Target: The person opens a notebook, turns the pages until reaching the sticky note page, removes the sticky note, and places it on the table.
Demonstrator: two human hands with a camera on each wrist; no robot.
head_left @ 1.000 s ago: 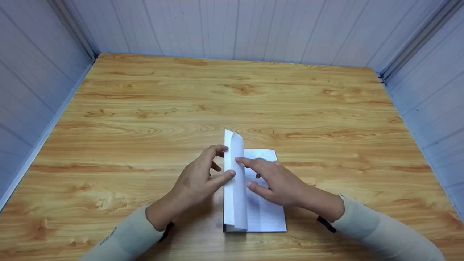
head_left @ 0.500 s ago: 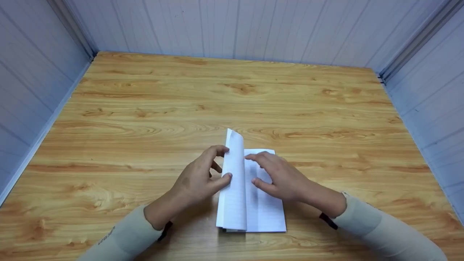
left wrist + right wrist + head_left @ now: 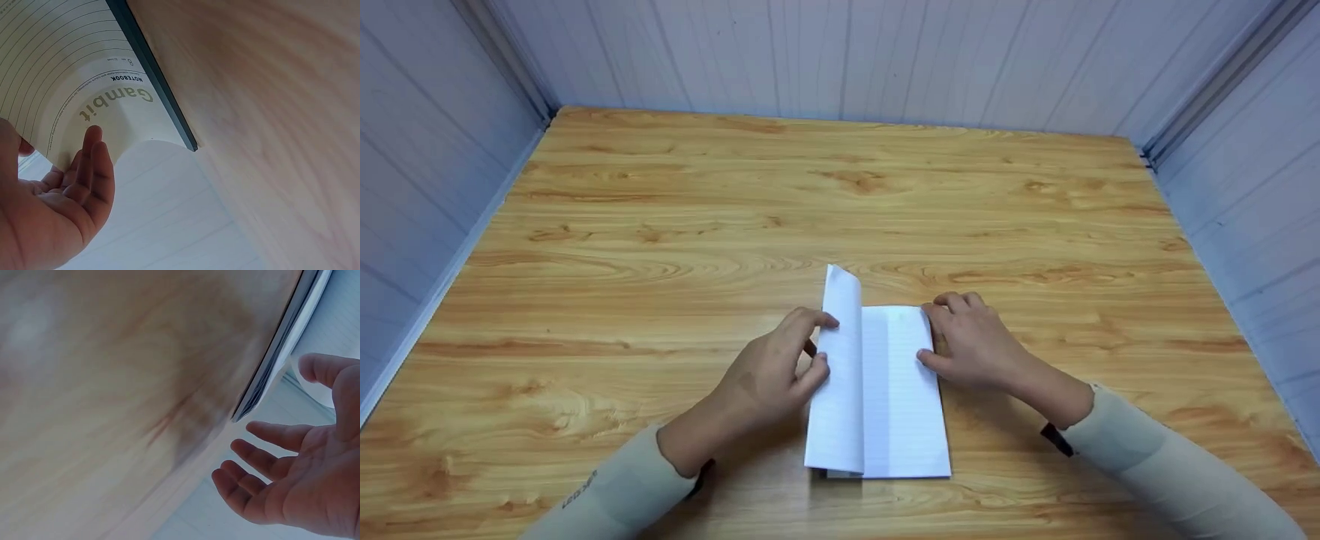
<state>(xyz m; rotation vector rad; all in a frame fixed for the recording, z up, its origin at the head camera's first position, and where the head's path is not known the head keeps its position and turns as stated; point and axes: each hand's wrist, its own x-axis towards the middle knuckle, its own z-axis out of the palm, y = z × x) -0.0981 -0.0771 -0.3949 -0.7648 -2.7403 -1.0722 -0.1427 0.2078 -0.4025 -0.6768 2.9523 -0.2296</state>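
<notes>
A lined notebook (image 3: 911, 409) lies open on the table, its left part, a curved flap of pages (image 3: 838, 390), standing raised. My left hand (image 3: 769, 367) holds that flap at its left edge, thumb on the near face and fingers around the edge. In the left wrist view, the cover's inner side (image 3: 121, 121), printed "Gambit NOTEBOOK", and the dark spine (image 3: 160, 84) show beside the left fingers. At the notebook's right edge is my right hand (image 3: 979, 345), thumb over the page and index finger at the top corner. In the right wrist view its fingers (image 3: 275, 436) are spread and loosely bent.
The wood-grain table (image 3: 682, 202) extends around the notebook on all sides. White panelled walls (image 3: 810, 60) rise at the back, left and right edges. Both forearms wear pale sleeves (image 3: 615, 472), with dark straps (image 3: 1057, 440) at the wrists.
My right hand has moved right, from the raised flap to the notebook's right edge. The flap has swung slightly left, uncovering more of the right page; my left hand stays on it.
</notes>
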